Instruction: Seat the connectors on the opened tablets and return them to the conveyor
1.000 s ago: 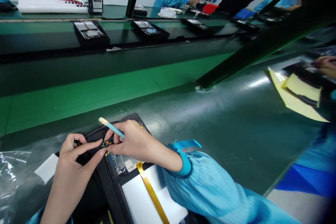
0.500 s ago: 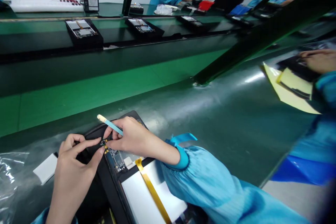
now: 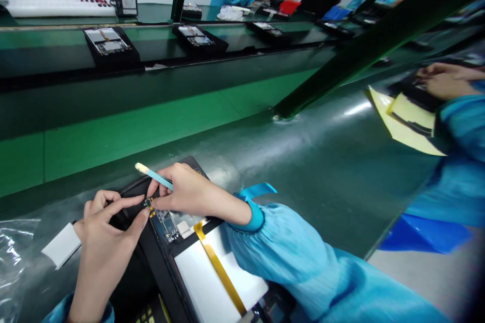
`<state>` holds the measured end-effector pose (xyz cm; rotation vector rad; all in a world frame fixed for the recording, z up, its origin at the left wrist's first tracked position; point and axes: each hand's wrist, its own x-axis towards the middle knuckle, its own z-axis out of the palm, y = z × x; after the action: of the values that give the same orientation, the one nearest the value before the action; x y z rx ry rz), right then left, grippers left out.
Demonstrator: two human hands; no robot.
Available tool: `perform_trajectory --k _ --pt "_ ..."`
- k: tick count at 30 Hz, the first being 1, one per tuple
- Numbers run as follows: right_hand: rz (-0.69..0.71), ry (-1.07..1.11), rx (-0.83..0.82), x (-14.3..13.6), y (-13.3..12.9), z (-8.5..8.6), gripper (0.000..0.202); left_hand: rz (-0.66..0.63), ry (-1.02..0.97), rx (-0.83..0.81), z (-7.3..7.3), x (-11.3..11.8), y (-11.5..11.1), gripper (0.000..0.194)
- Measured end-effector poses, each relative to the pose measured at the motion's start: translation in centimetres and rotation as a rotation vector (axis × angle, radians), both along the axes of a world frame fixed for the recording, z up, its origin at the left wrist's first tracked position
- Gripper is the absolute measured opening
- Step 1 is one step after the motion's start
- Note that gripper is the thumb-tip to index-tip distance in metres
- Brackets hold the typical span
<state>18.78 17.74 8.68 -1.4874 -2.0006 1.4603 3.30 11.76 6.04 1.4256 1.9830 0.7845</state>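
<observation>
An opened tablet (image 3: pixel 223 268) lies before me, showing a white battery, an orange-brown flex ribbon (image 3: pixel 217 265) and a circuit board (image 3: pixel 166 227). Thumb and index finger of my left hand (image 3: pixel 109 237) pinch a small black camera module (image 3: pixel 147 203) with gold contacts, above the tablet's upper left corner. From the other side, the fingertips of my right hand (image 3: pixel 182 186) touch or nearly touch that module. A light blue stick with a cream tip (image 3: pixel 155 176) is tucked in the right hand and points up and left. The fingertips partly cover the module.
A white card (image 3: pixel 62 246) and clear plastic film (image 3: pixel 17 257) lie left. Across the green conveyor (image 3: pixel 151 111), several opened tablets (image 3: pixel 108 41) rest on black trays. A dark green post (image 3: pixel 322 81) slants overhead. At right, a co-worker's hands (image 3: pixel 447 81) work beside yellow sheets (image 3: pixel 409 121).
The whole view has shifted slightly. Both my hands keep their places at the small module, which is turned a little more toward me. The co-worker's hands at right show more fully.
</observation>
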Motion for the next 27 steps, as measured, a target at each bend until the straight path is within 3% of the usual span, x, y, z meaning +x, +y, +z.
perform_trajectory --k 14,27 --pt "-0.037 0.06 -0.014 0.21 0.0 -0.13 0.015 -0.024 -0.028 -0.017 -0.29 -0.44 0.31 0.024" --pt "-0.008 -0.018 0.036 -0.28 -0.21 0.17 0.017 -0.019 0.011 -0.002 -0.25 -0.16 0.13 0.025"
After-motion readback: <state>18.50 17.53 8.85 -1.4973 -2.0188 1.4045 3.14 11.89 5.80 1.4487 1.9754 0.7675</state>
